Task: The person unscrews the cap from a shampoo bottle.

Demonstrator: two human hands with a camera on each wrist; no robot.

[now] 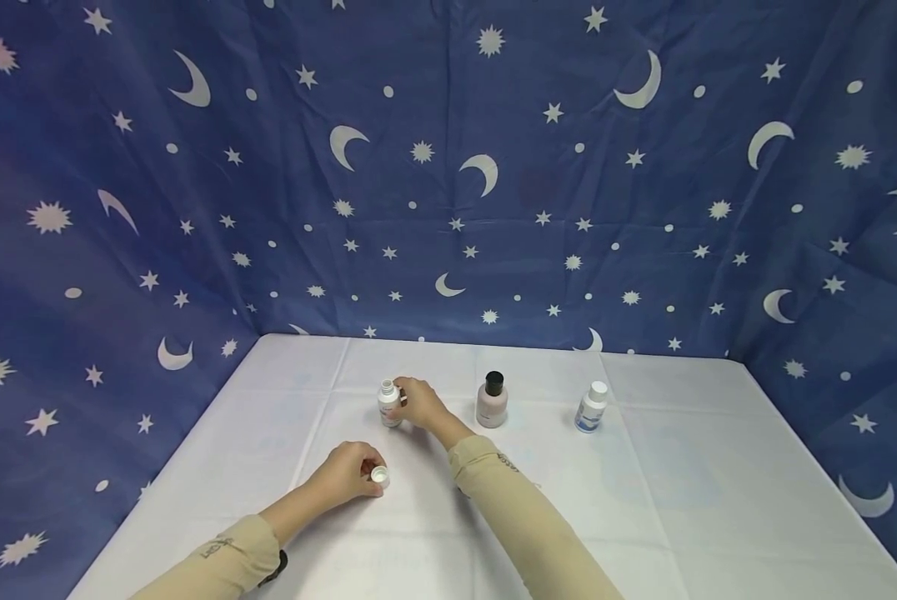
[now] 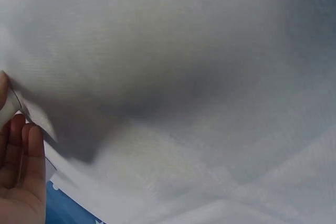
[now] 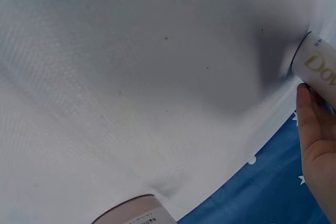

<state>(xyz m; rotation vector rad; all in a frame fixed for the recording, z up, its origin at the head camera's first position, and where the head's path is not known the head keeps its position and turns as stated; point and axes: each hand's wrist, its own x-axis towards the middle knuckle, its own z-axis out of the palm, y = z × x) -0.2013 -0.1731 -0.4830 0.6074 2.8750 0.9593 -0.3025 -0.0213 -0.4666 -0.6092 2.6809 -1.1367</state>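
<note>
In the head view my left hand (image 1: 347, 475) pinches a small white screw cap (image 1: 379, 475), its hollow side up, low over the white table. My right hand (image 1: 421, 404) grips a white bottle (image 1: 388, 408) from its right side. That bottle stands upright with its threaded neck bare. Gold "Dov" lettering shows on the bottle (image 3: 320, 66) in the right wrist view, with my fingers (image 3: 310, 124) against it. At the left edge of the left wrist view, the cap (image 2: 9, 107) sits between thumb and fingers, partly cut off.
A pale pink bottle with a black cap (image 1: 492, 404) stands right of my right hand. Farther right is a white bottle with a blue label (image 1: 591, 408), its white cap on. A blue star-and-moon cloth (image 1: 448, 208) hangs behind the white-covered table (image 1: 666, 483).
</note>
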